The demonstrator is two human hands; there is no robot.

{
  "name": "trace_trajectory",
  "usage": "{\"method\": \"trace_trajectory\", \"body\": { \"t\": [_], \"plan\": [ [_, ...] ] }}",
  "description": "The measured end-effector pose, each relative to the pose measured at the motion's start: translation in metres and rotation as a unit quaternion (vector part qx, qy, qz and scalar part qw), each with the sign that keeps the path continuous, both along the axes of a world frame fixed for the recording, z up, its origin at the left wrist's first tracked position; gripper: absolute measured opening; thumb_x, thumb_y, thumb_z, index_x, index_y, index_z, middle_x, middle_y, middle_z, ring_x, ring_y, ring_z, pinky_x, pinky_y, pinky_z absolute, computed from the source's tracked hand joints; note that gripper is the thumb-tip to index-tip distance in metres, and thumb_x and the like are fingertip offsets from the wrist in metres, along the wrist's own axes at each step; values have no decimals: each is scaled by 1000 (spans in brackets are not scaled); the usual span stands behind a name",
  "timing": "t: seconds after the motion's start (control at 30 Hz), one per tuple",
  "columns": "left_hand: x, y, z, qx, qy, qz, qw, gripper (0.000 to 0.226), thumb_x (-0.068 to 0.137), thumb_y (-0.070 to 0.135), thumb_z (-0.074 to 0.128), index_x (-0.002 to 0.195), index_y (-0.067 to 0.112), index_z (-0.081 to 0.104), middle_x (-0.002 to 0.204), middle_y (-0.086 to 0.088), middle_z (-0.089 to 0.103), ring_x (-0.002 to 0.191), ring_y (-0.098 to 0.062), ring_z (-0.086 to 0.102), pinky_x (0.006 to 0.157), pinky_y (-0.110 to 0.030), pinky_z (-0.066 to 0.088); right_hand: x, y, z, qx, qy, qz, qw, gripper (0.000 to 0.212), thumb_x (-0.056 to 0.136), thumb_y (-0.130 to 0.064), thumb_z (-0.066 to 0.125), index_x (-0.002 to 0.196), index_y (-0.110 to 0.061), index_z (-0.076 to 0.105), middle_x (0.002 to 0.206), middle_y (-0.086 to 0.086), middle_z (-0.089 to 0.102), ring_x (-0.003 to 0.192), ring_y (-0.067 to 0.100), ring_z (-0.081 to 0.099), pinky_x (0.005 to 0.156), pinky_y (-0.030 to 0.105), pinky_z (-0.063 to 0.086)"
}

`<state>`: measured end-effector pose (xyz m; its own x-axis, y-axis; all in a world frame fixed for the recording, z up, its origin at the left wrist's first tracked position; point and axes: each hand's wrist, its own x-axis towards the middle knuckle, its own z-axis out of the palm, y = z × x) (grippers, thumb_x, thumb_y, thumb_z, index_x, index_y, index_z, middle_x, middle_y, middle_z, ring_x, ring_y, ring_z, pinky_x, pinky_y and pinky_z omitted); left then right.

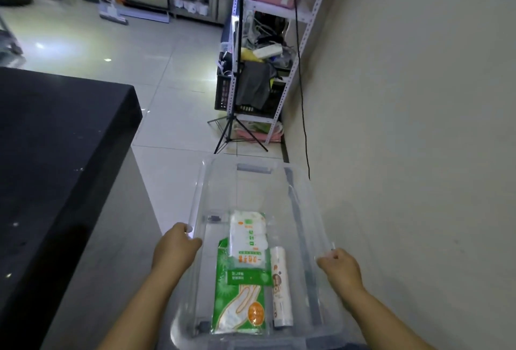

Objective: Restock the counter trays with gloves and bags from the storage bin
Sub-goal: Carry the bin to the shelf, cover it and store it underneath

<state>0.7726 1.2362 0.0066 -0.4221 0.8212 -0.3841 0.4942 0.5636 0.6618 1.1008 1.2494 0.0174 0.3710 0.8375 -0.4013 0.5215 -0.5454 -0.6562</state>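
Here the left hand [174,246] and the right hand [339,267] each close on an opposite long rim of the clear storage bin [196,196], the grip on both sides being fingers curled over the rim. One hand to each side probably keeps the bin level so the stock does not slide. The bin sits between the dark counter [55,154] on the left and the wall. I cannot tell whether it is lifted or resting on the floor.

The stock lies flat on the bin's bottom. A green glove pack [240,305] carries a drawing of a hand and a round orange badge. A white pack [248,238] overlaps its far end, and a roll of bags [282,280] lies just beside both. Their orange and green print is too blurred to read. No counter trays are in view, so restocking looks not yet begun.
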Motion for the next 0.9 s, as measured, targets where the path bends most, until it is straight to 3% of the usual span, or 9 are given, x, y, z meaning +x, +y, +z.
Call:
{"method": "trace_trajectory", "body": {
  "t": [0.17, 0.3, 0.47, 0.57, 0.8, 0.9],
  "plan": [
    [-15, 59, -3, 2, 9, 47, 999, 36, 81, 19, 61, 115, 11, 55, 101, -9, 62, 85, -27, 55, 69, -28, 38, -18, 96, -12, 10, 15, 54, 998, 29, 77, -6, 65, 60, -14, 44, 58, 1, 47, 50, 13, 43, 45, 23, 34],
    [-28, 113, -9, -8, 23, 98, 995, 38, 80, 21, 61, 116, 13, 54, 93, -2, 58, 80, -22, 53, 69, -27, 37, -37, 185, -28, 11, 41, 101, 994, 24, 77, -5, 66, 61, -11, 49, 59, 3, 51, 53, 15, 46, 50, 25, 36],
    [-37, 189, 3, -25, 31, 170, 985, 39, 79, 19, 62, 116, 12, 55, 97, -5, 63, 83, -24, 58, 69, -27, 40, -60, 304, -29, 6, 83, 146, 986, 19, 76, -6, 65, 63, -10, 52, 63, 5, 53, 56, 17, 48, 53, 26, 36],
    [-41, 231, 9, -9, 43, 211, 977, 37, 76, 16, 61, 112, 12, 57, 87, -4, 65, 77, -22, 59, 64, -27, 39, -76, 372, -23, 4, 73, 188, 979, 17, 76, -9, 66, 65, -10, 52, 64, 5, 54, 57, 18, 48, 53, 27, 37],
    [-65, 314, 8, -10, 62, 282, 957, 35, 79, 14, 60, 112, 9, 56, 82, -3, 63, 78, -23, 55, 69, -27, 37, -129, 490, -21, 5, 64, 242, 968, 16, 77, -13, 66, 66, -11, 54, 64, 3, 55, 55, 17, 49, 50, 25, 39],
    [-96, 354, 6, -22, 67, 287, 955, 35, 79, 15, 58, 114, 11, 55, 93, -6, 65, 87, -27, 58, 70, -27, 36, -160, 527, -25, -5, 65, 241, 968, 17, 77, -13, 66, 66, -12, 52, 65, 5, 55, 56, 18, 49, 50, 25, 39]
  ]
}}
